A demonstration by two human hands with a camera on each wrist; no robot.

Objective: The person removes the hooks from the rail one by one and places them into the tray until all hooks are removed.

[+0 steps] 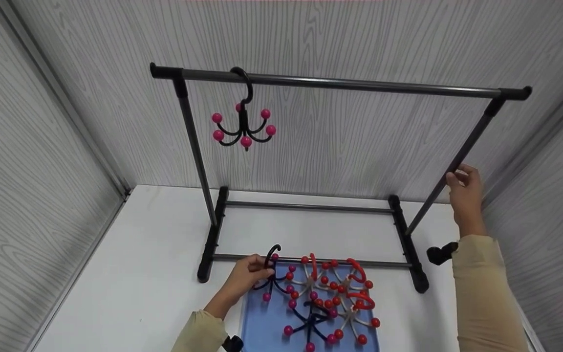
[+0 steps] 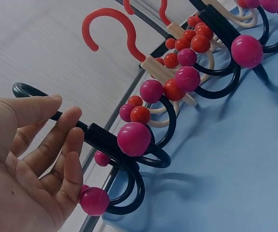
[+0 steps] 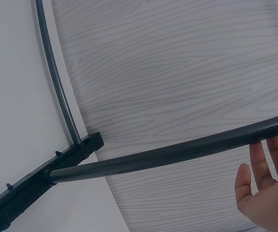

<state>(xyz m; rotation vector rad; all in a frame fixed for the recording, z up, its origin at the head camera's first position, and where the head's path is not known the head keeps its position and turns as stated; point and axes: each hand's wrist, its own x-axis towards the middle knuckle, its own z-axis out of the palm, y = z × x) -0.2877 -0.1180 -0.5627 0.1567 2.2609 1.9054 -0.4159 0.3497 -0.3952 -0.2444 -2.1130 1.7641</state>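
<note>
My left hand pinches the hook stem of a black multi-arm hook hanger with pink ball tips, at the left side of a blue tray. In the left wrist view, thumb and fingers meet on the stem below its curved hook. My right hand holds the right upright of a dark metal garment rack, thumb on one side and fingers on the other. A similar black hanger with pink balls hangs from the left part of the rack's top bar.
On the tray lie another black hanger with pink balls and several cream hangers with red hooks and red balls, crowded together. The rack's lower rail runs along the tray's far edge. Wood-grain panels surround the white table.
</note>
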